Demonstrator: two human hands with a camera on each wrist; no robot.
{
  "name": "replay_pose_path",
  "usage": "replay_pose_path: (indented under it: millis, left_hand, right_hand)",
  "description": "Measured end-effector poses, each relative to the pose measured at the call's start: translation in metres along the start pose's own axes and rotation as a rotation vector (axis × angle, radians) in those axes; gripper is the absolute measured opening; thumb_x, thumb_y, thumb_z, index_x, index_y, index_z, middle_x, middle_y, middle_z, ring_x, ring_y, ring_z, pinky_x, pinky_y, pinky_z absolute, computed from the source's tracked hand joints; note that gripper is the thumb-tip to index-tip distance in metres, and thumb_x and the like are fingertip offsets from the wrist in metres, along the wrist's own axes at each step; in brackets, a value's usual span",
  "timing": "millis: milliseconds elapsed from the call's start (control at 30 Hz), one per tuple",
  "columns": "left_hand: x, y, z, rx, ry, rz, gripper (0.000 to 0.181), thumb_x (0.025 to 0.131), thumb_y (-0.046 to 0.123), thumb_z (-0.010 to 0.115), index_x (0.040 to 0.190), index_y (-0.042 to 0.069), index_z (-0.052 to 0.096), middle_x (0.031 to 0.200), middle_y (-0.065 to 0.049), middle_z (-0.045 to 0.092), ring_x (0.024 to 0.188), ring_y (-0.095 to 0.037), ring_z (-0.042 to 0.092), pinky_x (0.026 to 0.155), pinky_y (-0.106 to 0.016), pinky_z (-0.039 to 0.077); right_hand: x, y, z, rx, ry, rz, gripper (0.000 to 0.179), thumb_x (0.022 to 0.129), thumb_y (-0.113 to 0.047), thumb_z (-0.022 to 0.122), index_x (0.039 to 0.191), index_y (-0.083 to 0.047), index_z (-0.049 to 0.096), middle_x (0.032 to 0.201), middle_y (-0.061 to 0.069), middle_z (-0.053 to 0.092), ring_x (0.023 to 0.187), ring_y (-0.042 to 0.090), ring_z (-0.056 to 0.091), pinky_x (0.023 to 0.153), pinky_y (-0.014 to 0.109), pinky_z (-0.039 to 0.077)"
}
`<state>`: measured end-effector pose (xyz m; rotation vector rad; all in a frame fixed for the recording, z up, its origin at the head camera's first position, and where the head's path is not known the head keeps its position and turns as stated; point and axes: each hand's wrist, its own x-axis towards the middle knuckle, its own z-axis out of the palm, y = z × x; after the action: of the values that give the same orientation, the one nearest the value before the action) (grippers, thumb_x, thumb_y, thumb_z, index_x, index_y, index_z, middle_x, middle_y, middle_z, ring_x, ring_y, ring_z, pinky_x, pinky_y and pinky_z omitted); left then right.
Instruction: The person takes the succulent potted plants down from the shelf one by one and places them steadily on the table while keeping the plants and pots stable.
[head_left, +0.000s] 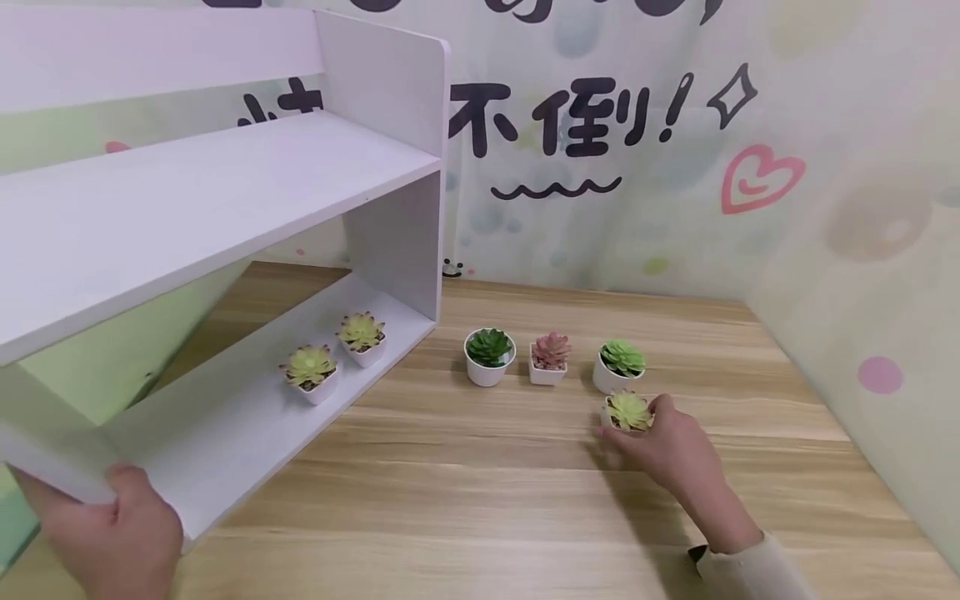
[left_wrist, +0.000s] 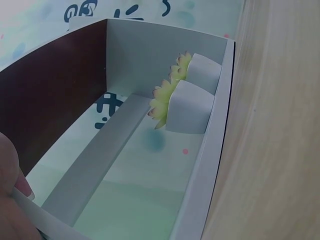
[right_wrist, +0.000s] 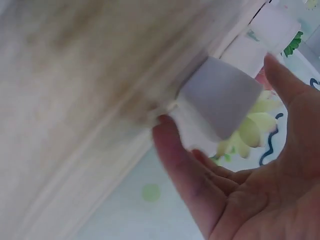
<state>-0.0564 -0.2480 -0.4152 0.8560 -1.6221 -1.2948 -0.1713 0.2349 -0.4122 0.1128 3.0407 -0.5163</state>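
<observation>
My right hand (head_left: pixel 667 446) is curled round a small white square pot with a yellow-green succulent (head_left: pixel 628 412) that stands on the wooden table. In the right wrist view the pot (right_wrist: pixel 220 95) sits between the thumb and the fingers of that hand (right_wrist: pixel 240 190). My left hand (head_left: pixel 112 521) grips the near side panel of a white shelf unit (head_left: pixel 187 192) at the bottom left. The left wrist view shows the thumb (left_wrist: pixel 10 185) on that panel's edge. Two yellow-green succulents (head_left: pixel 310 372) (head_left: pixel 362 337) in white square pots stand on the lower shelf board (left_wrist: pixel 187 107) (left_wrist: pixel 202 70).
Behind the held pot stands a row on the table: a dark green succulent in a round pot (head_left: pixel 489 357), a pink one in a square pot (head_left: pixel 550 358), a green one in a round pot (head_left: pixel 619 365). A printed backdrop (head_left: pixel 675 167) closes the back and right.
</observation>
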Motion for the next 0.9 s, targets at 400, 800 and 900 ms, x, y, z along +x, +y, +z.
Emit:
replay_pose_path:
  millis: [400, 800, 900]
  left_hand:
    - [0.001, -0.001, -0.001, -0.064, -0.020, 0.153, 0.073, 0.091, 0.003, 0.040, 0.158, 0.028, 0.028, 0.150, 0.000, 0.048, 0.128, -0.012, 0.044, 0.114, -0.022, 0.028]
    - [0.001, -0.002, -0.001, -0.039, -0.020, 0.142, 0.073, 0.092, 0.004, 0.040, 0.160, 0.026, 0.025, 0.155, -0.003, 0.045, 0.132, -0.010, 0.042, 0.115, -0.022, 0.025]
    - [0.000, -0.001, -0.001, -0.030, -0.018, 0.132, 0.072, 0.092, 0.005, 0.040, 0.159, 0.027, 0.025, 0.153, -0.002, 0.046, 0.130, -0.010, 0.042, 0.114, -0.023, 0.025]
  right_hand:
    - [-0.025, -0.037, -0.026, -0.047, 0.168, -0.204, 0.078, 0.086, -0.067, 0.066, 0.128, -0.001, 0.061, 0.113, 0.021, 0.072, 0.089, 0.034, 0.069, 0.068, 0.049, 0.053]
    - [-0.033, -0.103, -0.018, 0.246, 0.024, -0.507, 0.037, 0.087, -0.038, 0.078, 0.114, -0.013, 0.071, 0.113, 0.003, 0.075, 0.097, 0.021, 0.073, 0.084, 0.041, 0.059]
    - [-0.031, -0.118, -0.011, 0.305, -0.066, -0.528, 0.040, 0.088, -0.036, 0.078, 0.119, -0.013, 0.069, 0.118, 0.001, 0.072, 0.102, 0.018, 0.072, 0.087, 0.039, 0.059]
